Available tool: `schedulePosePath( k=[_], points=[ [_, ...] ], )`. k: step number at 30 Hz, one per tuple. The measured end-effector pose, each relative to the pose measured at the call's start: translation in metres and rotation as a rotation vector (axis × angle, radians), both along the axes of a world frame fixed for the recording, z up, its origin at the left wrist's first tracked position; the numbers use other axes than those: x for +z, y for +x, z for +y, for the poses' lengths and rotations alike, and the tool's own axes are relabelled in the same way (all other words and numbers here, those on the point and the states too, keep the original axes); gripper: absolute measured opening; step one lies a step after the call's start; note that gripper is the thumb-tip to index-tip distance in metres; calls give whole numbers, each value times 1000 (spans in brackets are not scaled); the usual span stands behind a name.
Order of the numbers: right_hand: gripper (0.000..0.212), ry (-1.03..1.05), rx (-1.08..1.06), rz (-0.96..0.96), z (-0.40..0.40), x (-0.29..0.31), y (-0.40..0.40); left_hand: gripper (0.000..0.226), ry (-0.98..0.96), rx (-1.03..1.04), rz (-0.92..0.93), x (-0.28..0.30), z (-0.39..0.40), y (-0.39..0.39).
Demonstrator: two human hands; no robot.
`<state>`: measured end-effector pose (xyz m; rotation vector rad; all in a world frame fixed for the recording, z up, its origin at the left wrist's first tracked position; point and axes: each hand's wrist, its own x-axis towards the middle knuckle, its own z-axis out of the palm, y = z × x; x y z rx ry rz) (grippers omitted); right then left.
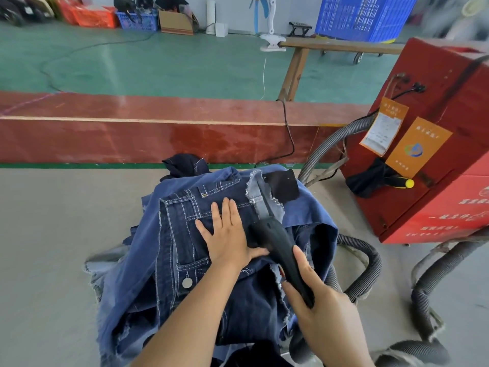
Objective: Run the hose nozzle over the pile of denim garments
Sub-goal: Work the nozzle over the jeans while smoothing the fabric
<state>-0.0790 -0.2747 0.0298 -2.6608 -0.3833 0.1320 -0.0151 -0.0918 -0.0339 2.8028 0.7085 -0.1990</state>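
My right hand (321,300) was closed around the rear part of the black hose nozzle (277,250), fingers wrapped on its handle. The nozzle lay low over the pile of denim garments (185,260) on the grey table (53,247). Its long axis ran from my hand, near me on the right, up and to the left, so its tip pointed away from me toward the frayed light waistband (260,197). My left hand (225,234) lay flat and open on the dark jeans, fingers spread, just beside the nozzle. The grey corrugated hose (367,268) curved to the right, near the red machine (434,144).
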Motion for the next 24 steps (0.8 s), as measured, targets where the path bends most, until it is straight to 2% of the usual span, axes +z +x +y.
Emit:
schedulePosePath(
  k=[4,7,13,17,20,24],
  points=[
    [63,10,93,-6,20,2,30,138,14,1,27,2,0,1],
    [60,113,133,40,22,22,56,139,1,3,13,4,1,-1],
    [59,333,57,-133,-17,52,42,142,-45,-6,-11,6,6,1],
    [61,250,32,-93,-31,45,25,136,-98,90,-179,7,13,-2],
    [62,161,75,-18,-28,27,16,147,-67,139,-112,5,11,-4],
    [61,39,105,-14,-10,6,14,150,-30,121,-31,2,5,-4]
  ],
)
